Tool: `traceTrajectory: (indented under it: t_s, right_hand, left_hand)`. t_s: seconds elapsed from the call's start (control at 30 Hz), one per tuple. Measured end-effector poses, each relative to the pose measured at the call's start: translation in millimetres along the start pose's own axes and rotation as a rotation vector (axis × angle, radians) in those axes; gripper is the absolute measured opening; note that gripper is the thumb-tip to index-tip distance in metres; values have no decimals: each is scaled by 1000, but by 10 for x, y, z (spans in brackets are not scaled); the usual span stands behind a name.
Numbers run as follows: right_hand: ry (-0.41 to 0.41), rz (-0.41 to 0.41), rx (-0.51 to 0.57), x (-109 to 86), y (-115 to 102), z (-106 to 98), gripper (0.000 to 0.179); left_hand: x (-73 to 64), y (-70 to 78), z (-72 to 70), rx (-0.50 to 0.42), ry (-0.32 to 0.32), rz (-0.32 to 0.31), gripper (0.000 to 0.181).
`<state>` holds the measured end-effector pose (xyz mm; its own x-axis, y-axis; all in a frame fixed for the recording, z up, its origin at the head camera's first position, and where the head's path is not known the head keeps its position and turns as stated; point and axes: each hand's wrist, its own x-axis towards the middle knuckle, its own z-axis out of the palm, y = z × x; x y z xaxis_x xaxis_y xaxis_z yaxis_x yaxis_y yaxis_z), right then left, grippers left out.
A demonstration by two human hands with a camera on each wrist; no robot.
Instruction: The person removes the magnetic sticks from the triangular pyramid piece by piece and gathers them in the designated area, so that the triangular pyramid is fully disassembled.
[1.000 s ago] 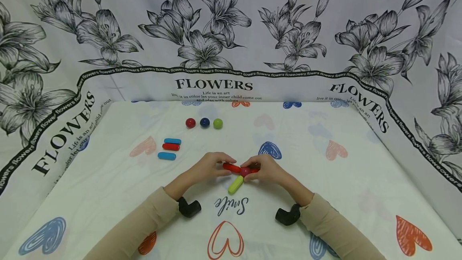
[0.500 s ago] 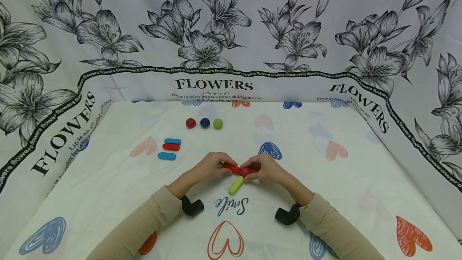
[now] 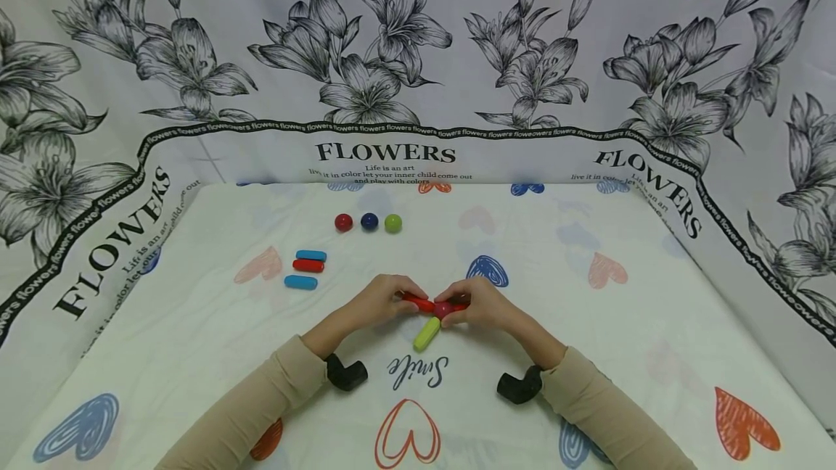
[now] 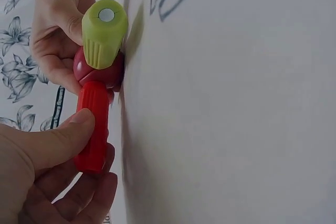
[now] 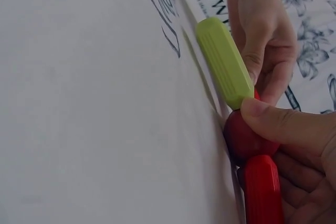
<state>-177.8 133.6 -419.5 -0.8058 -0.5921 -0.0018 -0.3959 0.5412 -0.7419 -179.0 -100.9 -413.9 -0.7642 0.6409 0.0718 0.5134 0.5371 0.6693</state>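
My left hand (image 3: pixel 385 301) pinches a red ridged toy building rod (image 4: pixel 98 135) between thumb and fingers. The inner end of that rod meets a dark red ball (image 5: pixel 244 140). My right hand (image 3: pixel 482 304) grips the ball, its thumb across it in the right wrist view. A second red rod (image 5: pixel 262 192) sticks out from the ball on the right hand's side, partly covered by the fingers in the head view. From the ball a yellow-green rod (image 3: pixel 427 334) points toward the person, showing a pale round disc in its end in the left wrist view.
Red (image 3: pixel 343 223), dark blue (image 3: pixel 369 222) and green (image 3: pixel 393 223) balls stand in a row farther back. Left of the hands lie a blue rod (image 3: pixel 311 255), a red rod (image 3: pixel 308 265) and another blue rod (image 3: pixel 301 282). A flowered cloth (image 3: pixel 385 104) hangs behind the table.
My left hand has shifted slightly right, its fingers covering more of the red rod's outer end. The right hand, the ball and the yellow-green rod stay almost where they were.
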Motion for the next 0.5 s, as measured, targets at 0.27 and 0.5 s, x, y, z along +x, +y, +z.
traceTrajectory:
  t_s: [0.27,0.5]
  right_hand:
    - [-4,-40,-10,0,1,-17,33]
    - [-14,-39,9,5,11,-20,33]
  left_hand:
    - [-9,-21,14,-6,10,-5,20]
    - [-24,-32,1,-10,-5,-17,20]
